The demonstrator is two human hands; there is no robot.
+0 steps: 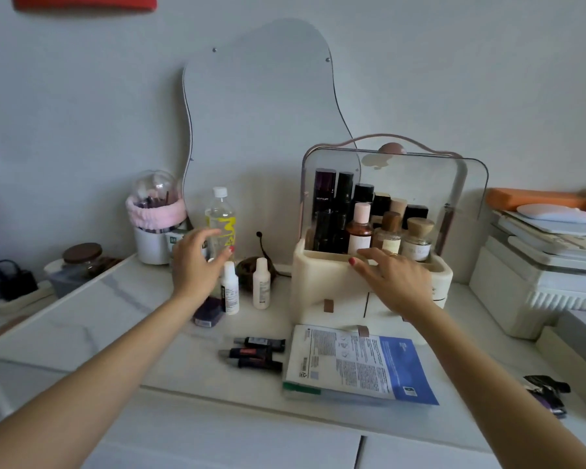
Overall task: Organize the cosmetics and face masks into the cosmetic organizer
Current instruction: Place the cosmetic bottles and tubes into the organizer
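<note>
Empty, both spread: left hand [197, 262] near two small white bottles [229, 288], right hand [391, 275] on cream plastic organizer [322, 282]. Upper compartment filled; dark tubes [256, 353], mask packets [359, 363] left on tabletop.

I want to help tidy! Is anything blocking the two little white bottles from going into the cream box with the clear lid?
Nothing visible blocks the two small white bottles: the cream organizer stands close beside them, clear lid raised. Its top tray already looks crowded.
</note>
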